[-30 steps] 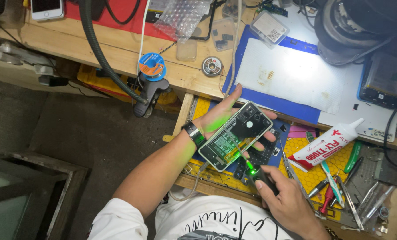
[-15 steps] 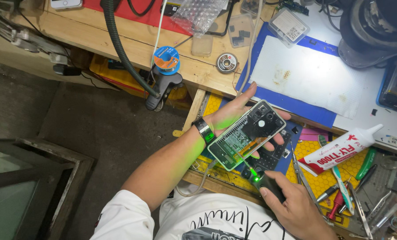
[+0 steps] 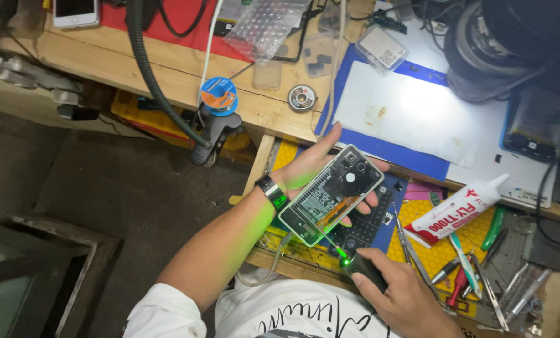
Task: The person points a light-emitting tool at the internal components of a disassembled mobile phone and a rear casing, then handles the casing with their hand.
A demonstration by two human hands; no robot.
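Observation:
My left hand (image 3: pixel 314 164) holds an opened phone (image 3: pixel 330 195) with its back off, the circuit board and black parts showing, tilted above an open drawer. A black band sits on that wrist (image 3: pixel 271 190). My right hand (image 3: pixel 396 294) grips a black powered tool (image 3: pixel 361 268) with a green light at its front; the tip touches the phone's lower edge. Green light falls on my left forearm.
The open drawer (image 3: pixel 443 250) holds a white glue tube (image 3: pixel 458 209), tweezers (image 3: pixel 411 250), screwdrivers and pliers. On the wooden bench lie a white mat on a blue mat (image 3: pixel 411 119), a solder spool (image 3: pixel 218 95), a black hose (image 3: pixel 148 69), a white phone (image 3: pixel 74 11) and a bubble bag (image 3: pixel 264 25).
The phone has turned slightly in my left hand and the tool tip stays at its lower edge. The view has shifted a little over the bench.

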